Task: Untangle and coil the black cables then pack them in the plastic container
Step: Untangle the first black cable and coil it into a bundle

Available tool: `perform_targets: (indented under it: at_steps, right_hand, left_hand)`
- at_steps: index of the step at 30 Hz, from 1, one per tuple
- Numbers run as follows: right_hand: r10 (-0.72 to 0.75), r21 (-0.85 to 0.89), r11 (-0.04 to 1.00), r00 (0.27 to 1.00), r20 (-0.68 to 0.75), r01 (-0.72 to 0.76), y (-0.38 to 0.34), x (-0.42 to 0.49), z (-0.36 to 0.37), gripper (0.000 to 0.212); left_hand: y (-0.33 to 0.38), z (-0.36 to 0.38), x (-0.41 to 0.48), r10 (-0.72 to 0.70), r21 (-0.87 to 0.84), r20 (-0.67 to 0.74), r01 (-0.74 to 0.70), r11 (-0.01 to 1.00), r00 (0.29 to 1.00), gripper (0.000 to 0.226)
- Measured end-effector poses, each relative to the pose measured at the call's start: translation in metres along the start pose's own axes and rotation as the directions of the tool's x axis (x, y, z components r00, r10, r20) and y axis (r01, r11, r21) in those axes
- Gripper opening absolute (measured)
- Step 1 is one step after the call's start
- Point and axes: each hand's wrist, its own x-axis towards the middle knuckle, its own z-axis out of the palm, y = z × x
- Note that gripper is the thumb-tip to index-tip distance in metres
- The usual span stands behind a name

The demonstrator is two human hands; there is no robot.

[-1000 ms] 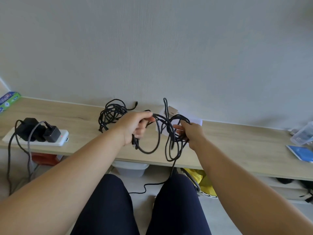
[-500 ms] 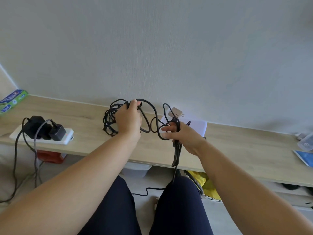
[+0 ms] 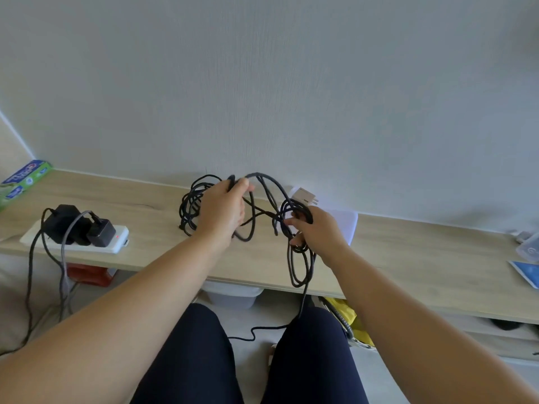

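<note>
A black cable (image 3: 271, 185) arcs between my two hands above the wooden shelf (image 3: 408, 258). My left hand (image 3: 223, 212) pinches one strand near its top, palm turned right. My right hand (image 3: 316, 236) grips a bunch of black loops (image 3: 300, 266) that hang over the shelf's front edge; a tail runs down to the floor between my knees. Another black cable bundle (image 3: 189, 208) lies on the shelf behind my left hand. A translucent plastic container (image 3: 348, 225) sits behind my right hand, mostly hidden.
A white power strip (image 3: 113, 243) with black adapters lies on the shelf at left, its cords hanging to the floor. A green and blue box (image 3: 24, 179) is far left. A white plug (image 3: 304, 196) sits by the wall. Clear packaging (image 3: 529, 246) and a blue item lie far right.
My left hand has lifted its strand up and away, opening a wider arc between the hands. More loops now hang from my right hand below the shelf edge.
</note>
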Motion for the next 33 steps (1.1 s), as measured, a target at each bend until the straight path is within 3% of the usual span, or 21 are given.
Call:
perform_targets:
  at_steps: [3,5,8,13,17,25,29,33]
  right_hand:
    - [0.118,0.16,0.981,0.991,-0.062,-0.107,0.0,0.004,-0.014,0.034]
    - [0.132,0.227,0.966,0.991,-0.02,-0.124,-0.003,0.008,-0.022,0.036]
    - [0.118,0.269,0.95,0.978,0.172,-0.162,-0.015,0.009,-0.027,0.028]
    - [0.058,0.12,0.987,0.927,0.372,-0.11,-0.038,0.0,-0.021,0.026]
    - [-0.03,0.324,0.935,0.88,0.474,-0.143,-0.05,-0.007,-0.025,0.027]
    - [-0.04,-0.113,0.988,0.876,0.481,0.107,-0.068,-0.016,-0.026,0.04]
    - [-0.065,-0.26,0.937,0.845,0.53,0.235,-0.071,-0.016,-0.034,0.037]
    - [-0.047,-0.43,0.86,0.881,0.471,0.275,-0.071,-0.014,-0.03,0.026]
  left_hand:
    - [-0.006,-0.02,-0.004,-0.094,0.244,0.218,0.039,0.969,0.971,0.024]
    - [-0.009,-0.026,-0.01,-0.186,0.338,0.317,0.073,0.938,0.93,0.023]
    - [-0.011,-0.02,-0.015,-0.208,0.386,0.381,0.05,0.921,0.901,0.023]
    - [-0.011,0.015,-0.014,-0.165,0.514,0.444,-0.099,0.852,0.881,0.026]
    - [-0.005,0.026,-0.011,-0.152,0.493,0.442,-0.098,0.865,0.884,0.029]
    - [0.005,0.022,-0.008,-0.289,0.483,0.541,-0.011,0.875,0.789,0.02]
    - [0.003,0.017,-0.004,-0.331,0.453,0.568,0.05,0.89,0.753,0.032]
    - [0.003,0.019,-0.008,-0.323,0.449,0.552,0.052,0.892,0.769,0.052]
